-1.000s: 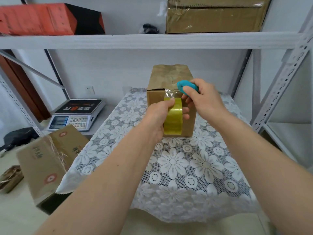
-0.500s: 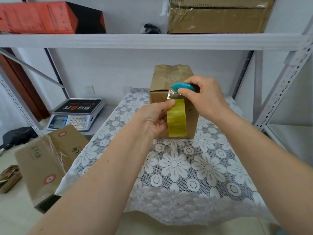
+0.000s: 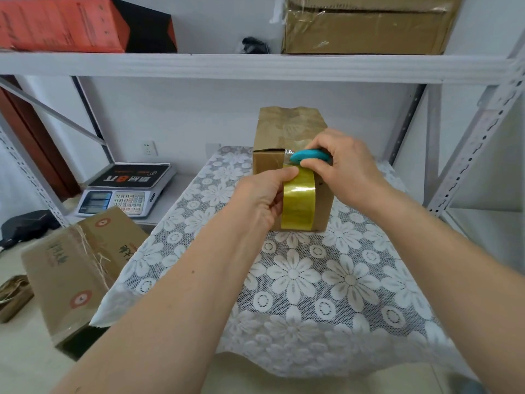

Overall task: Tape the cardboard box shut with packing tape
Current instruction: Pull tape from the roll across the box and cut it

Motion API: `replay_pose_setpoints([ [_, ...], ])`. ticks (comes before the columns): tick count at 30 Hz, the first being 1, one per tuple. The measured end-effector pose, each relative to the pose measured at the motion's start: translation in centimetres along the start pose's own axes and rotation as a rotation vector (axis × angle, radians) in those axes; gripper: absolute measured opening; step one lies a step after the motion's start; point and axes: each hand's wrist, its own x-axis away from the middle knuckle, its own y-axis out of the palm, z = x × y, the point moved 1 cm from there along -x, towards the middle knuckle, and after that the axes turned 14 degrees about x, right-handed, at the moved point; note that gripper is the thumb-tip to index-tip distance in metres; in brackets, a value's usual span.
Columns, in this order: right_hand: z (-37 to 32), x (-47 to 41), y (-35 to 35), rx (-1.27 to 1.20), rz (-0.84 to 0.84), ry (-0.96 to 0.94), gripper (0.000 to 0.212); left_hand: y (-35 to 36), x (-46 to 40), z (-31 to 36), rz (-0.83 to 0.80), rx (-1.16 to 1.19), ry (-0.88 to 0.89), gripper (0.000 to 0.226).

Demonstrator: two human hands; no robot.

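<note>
Pinching tape roll (image 3: 298, 199) beside box (image 3: 289, 132) edge, left hand (image 3: 261, 197)

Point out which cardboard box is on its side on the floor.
The printed cardboard box at lower left, tipped over beside the table. The box being taped stands on the table; another box sits on the shelf.

Scale (image 3: 125, 189) on low shelf (image 3: 170, 200) at left; red box (image 3: 62, 24), brown carton (image 3: 366, 27) on top shelf (image 3: 227, 66).

White wall (image 3: 199, 115), grey metal shelving (image 3: 255, 66), lace-covered table (image 3: 326, 280), pale floor (image 3: 20, 359).
</note>
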Motion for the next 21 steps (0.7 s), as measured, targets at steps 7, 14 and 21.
replay_pose_setpoints([
  [7,-0.5,-0.3,-0.2,0.090,-0.023,-0.110,0.012,-0.2,-0.2,0.1,0.000,-0.011,-0.012,0.014],
  [14,-0.8,-0.9,-0.2,0.144,-0.036,-0.145,0.013,0.0,-0.1,0.2,-0.052,0.077,-0.090,0.022],
  [21,-0.7,-1.2,-0.2,0.199,-0.053,-0.153,0.019,-0.4,-0.4,0.4,-0.105,0.090,-0.163,0.023],
])
